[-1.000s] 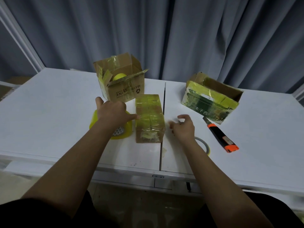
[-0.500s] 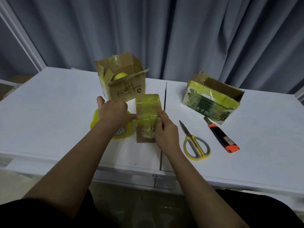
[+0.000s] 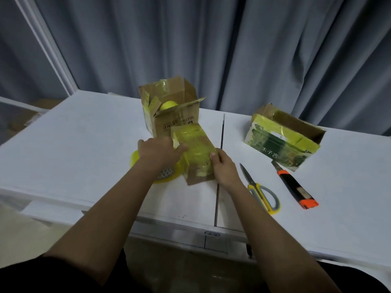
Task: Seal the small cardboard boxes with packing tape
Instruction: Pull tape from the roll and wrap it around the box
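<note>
— While both hands are on it, where does the small taped box lie?

— It lies on the white table, just left of the dark seam that runs across the top toward the curtain. It is closed, it is wrapped in yellowish tape, and it seems slightly tilted. I take this box as my landmark.

— How does the left hand hold it?

— The fingers reach to the left side of the box and touch it near the top edge. They look nearly straight, more pressing than gripping. Under this hand, just left of the box, sits the yellow tape roll.

— And the right hand?

— It is on the right side of the box. The thumb lies on the taped top and the fingers curl around the right edge, so it grips the box.

— What stands around the box?

— Directly behind it, touching or almost touching, is an open brown box with printed letters and something yellow and round inside. To the right, past the seam, lie the yellow-handled scissors. Further right is the orange and black utility knife. Behind the knife, well apart from the box, is a green printed box, open at the back.
</note>
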